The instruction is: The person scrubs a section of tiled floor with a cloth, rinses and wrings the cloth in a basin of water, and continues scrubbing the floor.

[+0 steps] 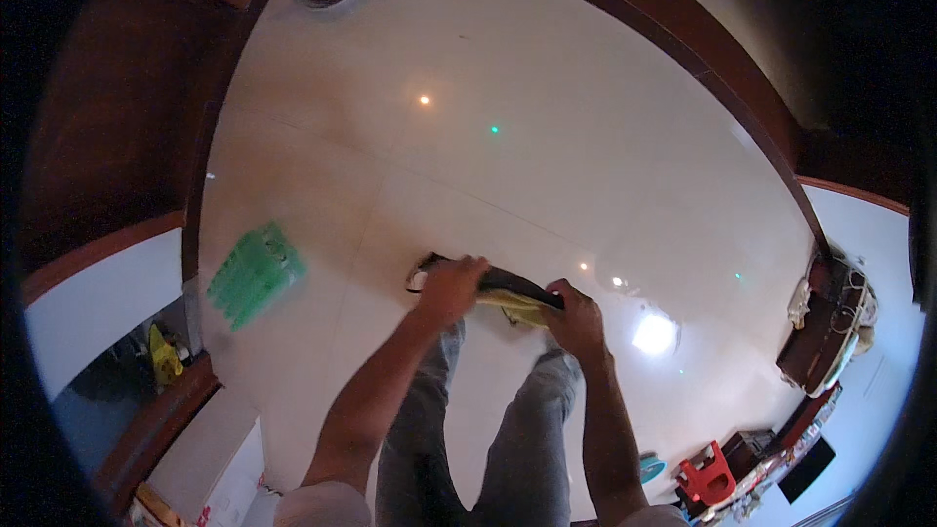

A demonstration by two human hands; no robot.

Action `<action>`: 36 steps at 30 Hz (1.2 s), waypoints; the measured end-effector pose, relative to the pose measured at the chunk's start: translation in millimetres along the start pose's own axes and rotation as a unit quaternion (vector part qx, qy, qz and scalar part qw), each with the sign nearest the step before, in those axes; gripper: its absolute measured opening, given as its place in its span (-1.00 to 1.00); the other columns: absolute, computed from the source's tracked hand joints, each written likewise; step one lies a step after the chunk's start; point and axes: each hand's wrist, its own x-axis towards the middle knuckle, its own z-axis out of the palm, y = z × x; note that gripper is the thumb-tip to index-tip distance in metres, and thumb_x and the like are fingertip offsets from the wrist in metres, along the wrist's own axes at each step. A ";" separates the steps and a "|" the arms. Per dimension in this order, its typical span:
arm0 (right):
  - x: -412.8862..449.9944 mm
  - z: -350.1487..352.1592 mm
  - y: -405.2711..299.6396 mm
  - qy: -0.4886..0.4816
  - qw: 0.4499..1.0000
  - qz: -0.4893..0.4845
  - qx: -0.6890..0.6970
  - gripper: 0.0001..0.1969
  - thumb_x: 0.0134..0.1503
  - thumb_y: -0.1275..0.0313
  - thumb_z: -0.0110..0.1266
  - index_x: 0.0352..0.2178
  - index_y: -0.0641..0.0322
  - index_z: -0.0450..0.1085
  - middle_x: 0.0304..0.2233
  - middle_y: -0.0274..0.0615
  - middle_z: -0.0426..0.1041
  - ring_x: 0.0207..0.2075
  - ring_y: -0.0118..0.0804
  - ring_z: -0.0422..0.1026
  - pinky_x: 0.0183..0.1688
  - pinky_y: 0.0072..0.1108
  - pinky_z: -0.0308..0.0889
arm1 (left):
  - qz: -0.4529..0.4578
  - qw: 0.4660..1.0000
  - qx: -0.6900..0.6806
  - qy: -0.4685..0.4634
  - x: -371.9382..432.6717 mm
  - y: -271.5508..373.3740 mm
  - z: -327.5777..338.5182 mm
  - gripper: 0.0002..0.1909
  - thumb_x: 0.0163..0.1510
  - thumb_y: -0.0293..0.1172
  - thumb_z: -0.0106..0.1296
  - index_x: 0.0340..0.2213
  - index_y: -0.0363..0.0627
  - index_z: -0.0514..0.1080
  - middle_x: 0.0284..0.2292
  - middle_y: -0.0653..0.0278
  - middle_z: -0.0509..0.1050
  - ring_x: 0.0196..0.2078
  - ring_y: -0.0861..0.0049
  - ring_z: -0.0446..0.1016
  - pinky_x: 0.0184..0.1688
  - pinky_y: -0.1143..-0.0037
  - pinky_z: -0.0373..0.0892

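A dark, flattened item with a yellow underside (pixel 521 289), perhaps cloth or a soft bag, is stretched between my hands in front of my knees. My left hand (pixel 450 291) grips it near its left end, where a pale round patch shows beyond the fingers. At the opposite end, my right hand (pixel 578 318) has its fingers closed around the dark edge. Some of the yellow part hangs below the dark strip. The fingers cover much of both ends, so the exact kind of item cannot be told.
Glossy pale floor tiles (pixel 505 190) reflect several lights. A green ribbed plastic piece (pixel 256 274) lies to the left. White boxes (pixel 201 454) stand lower left, near a yellow bag (pixel 165 359). A dark cabinet (pixel 816 333) and a red plastic stool (pixel 706 473) stand at right.
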 end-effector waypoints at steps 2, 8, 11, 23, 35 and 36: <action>10.6 13.3 -26.2 0.025 0.997 0.011 0.069 -0.70 0.08 0.25 0.15 -0.20 0.18 0.42 -0.26 -0.01 0.53 -0.26 0.04 0.53 -0.20 -0.29 0.43 | -0.060 0.993 -0.089 -0.040 -4.6 -38.2 -27.4 -0.49 -0.18 -0.49 0.25 -0.11 -0.15 0.38 -0.20 0.04 0.50 -0.13 0.07 0.47 -0.09 0.21 0.38; 56.9 28.5 -67.7 0.097 0.985 -0.117 0.086 -0.74 0.08 0.30 0.20 -0.28 0.26 0.49 -0.45 -0.06 0.48 -0.45 -0.08 0.47 -0.36 -0.40 0.37 | 0.132 0.985 -0.107 0.043 32.6 -23.6 -64.8 -0.53 -0.18 -0.42 0.28 -0.16 -0.12 0.44 -0.17 0.12 0.50 -0.05 0.15 0.42 0.02 0.24 0.31; 87.6 18.1 -74.7 0.130 0.979 -0.147 0.051 -0.75 0.09 0.29 0.19 -0.28 0.24 0.49 -0.47 -0.05 0.45 -0.44 -0.06 0.46 -0.34 -0.39 0.36 | 0.135 0.987 -0.058 0.061 69.0 -31.1 -71.8 -0.57 -0.22 -0.49 0.24 -0.22 -0.11 0.41 -0.28 0.14 0.50 -0.19 0.12 0.46 -0.10 0.23 0.35; 228.8 -69.5 -38.2 0.120 0.980 -0.073 0.138 -0.82 -0.01 0.49 0.14 -0.32 0.26 0.42 -0.39 -0.03 0.46 -0.33 -0.10 0.51 -0.27 -0.36 0.40 | 0.023 0.964 -0.057 0.258 255.5 -97.5 -65.5 -0.64 -0.17 -0.75 0.05 -0.26 -0.17 0.40 -0.31 0.12 0.45 -0.26 0.19 0.47 -0.21 0.38 0.40; 354.4 -35.8 126.6 0.599 0.784 -0.161 -0.002 -0.70 -0.22 0.80 0.07 -0.46 0.23 0.25 -0.38 -0.23 0.32 -0.34 -0.32 0.34 -0.28 -0.57 0.29 | 0.356 0.878 0.176 0.266 383.4 -146.0 -29.1 -0.51 -0.24 -0.68 0.13 -0.17 -0.08 0.49 -0.24 0.21 0.43 -0.15 0.24 0.41 -0.08 0.32 0.32; 363.0 -19.6 145.6 0.597 0.788 -0.141 -0.050 -0.70 -0.25 0.80 0.08 -0.47 0.22 0.27 -0.38 -0.21 0.33 -0.32 -0.27 0.35 -0.27 -0.53 0.30 | 0.368 0.878 0.171 0.253 391.0 -159.3 -9.3 -0.67 -0.20 -0.56 0.18 -0.29 -0.03 0.53 -0.34 0.29 0.41 -0.24 0.38 0.40 -0.19 0.35 0.26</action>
